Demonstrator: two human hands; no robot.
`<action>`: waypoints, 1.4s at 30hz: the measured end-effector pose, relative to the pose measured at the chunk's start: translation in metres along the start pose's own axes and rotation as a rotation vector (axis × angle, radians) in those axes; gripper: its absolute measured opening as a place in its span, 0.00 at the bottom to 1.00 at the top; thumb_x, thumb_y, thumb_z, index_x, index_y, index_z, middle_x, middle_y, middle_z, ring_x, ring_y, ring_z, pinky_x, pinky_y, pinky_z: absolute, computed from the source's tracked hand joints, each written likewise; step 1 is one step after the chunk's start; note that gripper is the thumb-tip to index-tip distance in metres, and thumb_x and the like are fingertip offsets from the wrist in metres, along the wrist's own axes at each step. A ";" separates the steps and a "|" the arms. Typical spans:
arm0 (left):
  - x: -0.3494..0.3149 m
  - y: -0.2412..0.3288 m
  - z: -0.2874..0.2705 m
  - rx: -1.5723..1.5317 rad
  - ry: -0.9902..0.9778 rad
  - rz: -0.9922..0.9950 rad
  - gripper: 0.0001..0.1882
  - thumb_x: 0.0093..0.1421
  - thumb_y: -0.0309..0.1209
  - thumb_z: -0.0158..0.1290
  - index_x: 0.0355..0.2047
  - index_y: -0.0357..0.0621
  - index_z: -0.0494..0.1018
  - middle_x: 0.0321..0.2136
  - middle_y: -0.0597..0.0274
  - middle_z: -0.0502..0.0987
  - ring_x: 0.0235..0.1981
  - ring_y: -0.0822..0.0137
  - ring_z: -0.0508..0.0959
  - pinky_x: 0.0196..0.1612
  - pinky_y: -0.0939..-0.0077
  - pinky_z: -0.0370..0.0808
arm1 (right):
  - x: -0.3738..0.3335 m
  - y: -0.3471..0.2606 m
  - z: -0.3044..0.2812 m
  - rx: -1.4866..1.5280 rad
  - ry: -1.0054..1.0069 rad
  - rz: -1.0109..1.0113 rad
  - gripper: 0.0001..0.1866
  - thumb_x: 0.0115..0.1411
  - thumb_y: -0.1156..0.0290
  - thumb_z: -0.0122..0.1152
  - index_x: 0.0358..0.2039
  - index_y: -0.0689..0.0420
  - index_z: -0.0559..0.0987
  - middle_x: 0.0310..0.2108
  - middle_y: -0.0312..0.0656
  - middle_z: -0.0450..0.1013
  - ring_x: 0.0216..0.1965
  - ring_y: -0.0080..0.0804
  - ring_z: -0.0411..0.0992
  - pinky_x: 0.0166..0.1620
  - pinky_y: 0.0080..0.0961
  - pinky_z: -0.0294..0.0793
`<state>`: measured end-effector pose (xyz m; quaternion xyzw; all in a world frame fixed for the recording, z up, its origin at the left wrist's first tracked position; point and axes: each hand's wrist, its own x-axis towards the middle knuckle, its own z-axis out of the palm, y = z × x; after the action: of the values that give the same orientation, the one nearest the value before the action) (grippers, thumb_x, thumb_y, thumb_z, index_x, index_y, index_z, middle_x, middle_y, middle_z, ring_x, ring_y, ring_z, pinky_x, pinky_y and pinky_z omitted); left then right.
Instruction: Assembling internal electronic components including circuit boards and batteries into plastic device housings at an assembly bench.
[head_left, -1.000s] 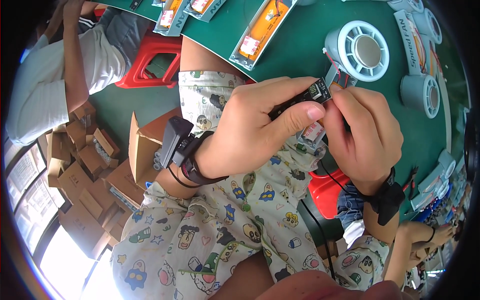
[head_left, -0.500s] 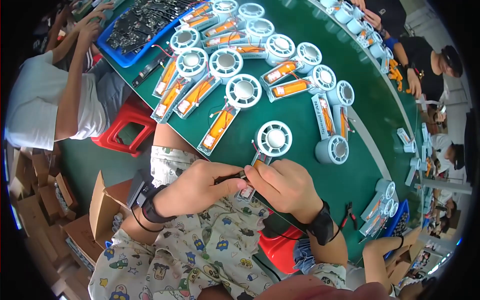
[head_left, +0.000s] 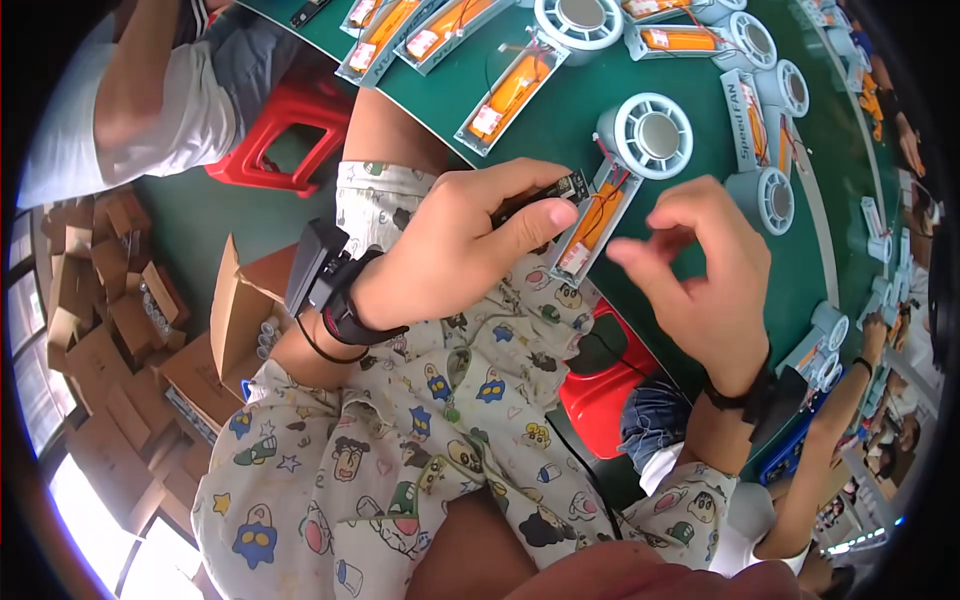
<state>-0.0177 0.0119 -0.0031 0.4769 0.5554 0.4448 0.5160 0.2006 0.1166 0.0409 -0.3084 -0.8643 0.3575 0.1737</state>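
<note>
The left hand (head_left: 455, 250) pinches a small dark circuit board (head_left: 548, 196) at the green surface (head_left: 560, 100) edge, just beside a white fan unit (head_left: 620, 175); the right hand (head_left: 705, 275) hovers loosely open, holding nothing

The tabletop (head_left: 560, 110) was a matt green mat. The fan housing (head_left: 648, 135) looked like smooth pale plastic with a dull metal disc at its centre. The battery (head_left: 598, 215) wore a glossy orange wrap. The stool (head_left: 600, 385) was shiny red plastic, the boxes (head_left: 120, 330) rough brown cardboard, the trousers (head_left: 400, 450) soft printed cloth.
</note>
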 end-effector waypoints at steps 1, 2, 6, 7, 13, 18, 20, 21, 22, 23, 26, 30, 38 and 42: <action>-0.004 0.004 0.001 -0.040 -0.004 -0.031 0.21 0.74 0.37 0.52 0.58 0.33 0.73 0.29 0.69 0.75 0.25 0.81 0.71 0.28 0.83 0.68 | -0.004 -0.005 0.003 0.006 -0.007 0.005 0.21 0.51 0.77 0.77 0.45 0.60 0.79 0.34 0.42 0.76 0.29 0.37 0.77 0.32 0.28 0.78; -0.007 0.005 0.003 -0.079 -0.007 -0.060 0.22 0.75 0.38 0.51 0.60 0.33 0.71 0.29 0.69 0.74 0.24 0.82 0.69 0.26 0.84 0.67 | -0.007 -0.013 0.009 0.000 -0.044 0.016 0.21 0.51 0.77 0.77 0.46 0.59 0.79 0.33 0.42 0.76 0.28 0.36 0.77 0.32 0.27 0.78; -0.015 0.001 0.011 -0.124 0.055 -0.008 0.22 0.73 0.37 0.54 0.59 0.31 0.70 0.30 0.63 0.78 0.29 0.77 0.74 0.32 0.78 0.74 | -0.010 -0.022 0.027 -0.055 -0.050 -0.033 0.22 0.52 0.79 0.76 0.47 0.57 0.79 0.33 0.42 0.75 0.26 0.34 0.76 0.31 0.25 0.77; -0.016 0.001 0.012 -0.125 0.052 -0.008 0.22 0.73 0.37 0.54 0.59 0.31 0.70 0.30 0.63 0.78 0.29 0.77 0.74 0.32 0.78 0.74 | -0.012 -0.019 0.033 -0.094 0.017 -0.102 0.21 0.52 0.79 0.76 0.46 0.57 0.79 0.33 0.41 0.75 0.26 0.33 0.76 0.30 0.24 0.77; -0.015 -0.004 0.019 -0.242 0.019 -0.033 0.21 0.76 0.38 0.48 0.62 0.35 0.69 0.29 0.67 0.75 0.26 0.80 0.70 0.28 0.84 0.69 | -0.011 0.002 0.041 -0.147 0.125 -0.348 0.19 0.51 0.82 0.75 0.44 0.58 0.81 0.36 0.42 0.76 0.28 0.32 0.76 0.29 0.23 0.76; -0.012 -0.006 0.019 -0.304 -0.019 -0.105 0.22 0.77 0.38 0.46 0.63 0.37 0.69 0.30 0.68 0.74 0.25 0.82 0.69 0.28 0.87 0.68 | -0.005 0.006 0.041 -0.035 0.161 -0.393 0.15 0.55 0.84 0.71 0.42 0.60 0.81 0.38 0.43 0.77 0.29 0.29 0.77 0.29 0.21 0.75; -0.013 -0.005 0.021 -0.280 0.011 -0.057 0.22 0.77 0.38 0.47 0.63 0.37 0.69 0.31 0.67 0.74 0.26 0.80 0.70 0.29 0.85 0.69 | -0.005 0.006 0.044 0.062 0.242 -0.373 0.13 0.57 0.85 0.69 0.43 0.62 0.81 0.39 0.43 0.77 0.28 0.25 0.75 0.29 0.20 0.74; -0.013 -0.004 0.021 -0.257 0.038 -0.008 0.21 0.76 0.37 0.47 0.62 0.36 0.70 0.32 0.66 0.75 0.27 0.79 0.71 0.30 0.84 0.69 | -0.006 0.005 0.044 0.061 0.244 -0.370 0.13 0.57 0.85 0.69 0.43 0.62 0.81 0.39 0.43 0.77 0.28 0.25 0.75 0.29 0.20 0.74; -0.013 -0.004 0.022 -0.234 0.065 0.041 0.21 0.76 0.37 0.47 0.62 0.35 0.70 0.33 0.64 0.75 0.29 0.77 0.72 0.31 0.82 0.70 | -0.008 0.003 0.045 0.236 0.256 -0.228 0.12 0.57 0.85 0.69 0.41 0.62 0.81 0.38 0.42 0.77 0.28 0.25 0.75 0.28 0.19 0.73; -0.012 -0.006 0.021 -0.234 0.062 0.039 0.21 0.76 0.37 0.47 0.62 0.35 0.70 0.33 0.64 0.75 0.29 0.77 0.72 0.31 0.82 0.70 | -0.009 0.001 0.046 0.410 0.267 -0.084 0.11 0.56 0.86 0.68 0.39 0.61 0.81 0.37 0.41 0.77 0.27 0.25 0.74 0.28 0.19 0.72; -0.007 -0.016 0.016 0.253 0.108 0.330 0.21 0.74 0.37 0.50 0.59 0.33 0.73 0.37 0.58 0.75 0.35 0.69 0.75 0.39 0.75 0.72 | -0.008 0.001 0.040 0.528 0.259 0.072 0.09 0.57 0.85 0.68 0.37 0.62 0.81 0.36 0.41 0.77 0.26 0.25 0.73 0.28 0.18 0.70; -0.007 -0.015 0.019 0.294 0.161 0.376 0.21 0.72 0.37 0.52 0.57 0.31 0.74 0.41 0.51 0.75 0.41 0.61 0.76 0.45 0.69 0.72 | -0.001 0.006 0.035 0.378 0.231 0.045 0.07 0.59 0.84 0.68 0.38 0.62 0.81 0.34 0.41 0.76 0.26 0.25 0.73 0.28 0.17 0.69; 0.011 -0.027 0.015 0.465 0.166 0.659 0.22 0.70 0.35 0.55 0.57 0.31 0.74 0.46 0.47 0.76 0.43 0.56 0.77 0.46 0.67 0.74 | 0.000 0.015 0.034 -0.030 0.235 -0.265 0.07 0.62 0.80 0.67 0.40 0.65 0.80 0.35 0.43 0.76 0.32 0.30 0.73 0.34 0.22 0.71; 0.013 -0.030 0.017 0.372 0.134 0.659 0.22 0.69 0.33 0.55 0.58 0.31 0.73 0.46 0.47 0.76 0.44 0.56 0.78 0.45 0.67 0.76 | 0.002 0.016 0.033 0.063 0.227 -0.260 0.07 0.60 0.79 0.69 0.39 0.64 0.81 0.34 0.44 0.75 0.31 0.33 0.74 0.33 0.24 0.72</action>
<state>-0.0030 0.0206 -0.0356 0.6853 0.4761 0.5084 0.2125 0.1883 0.1092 0.0069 -0.2265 -0.8602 0.3218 0.3245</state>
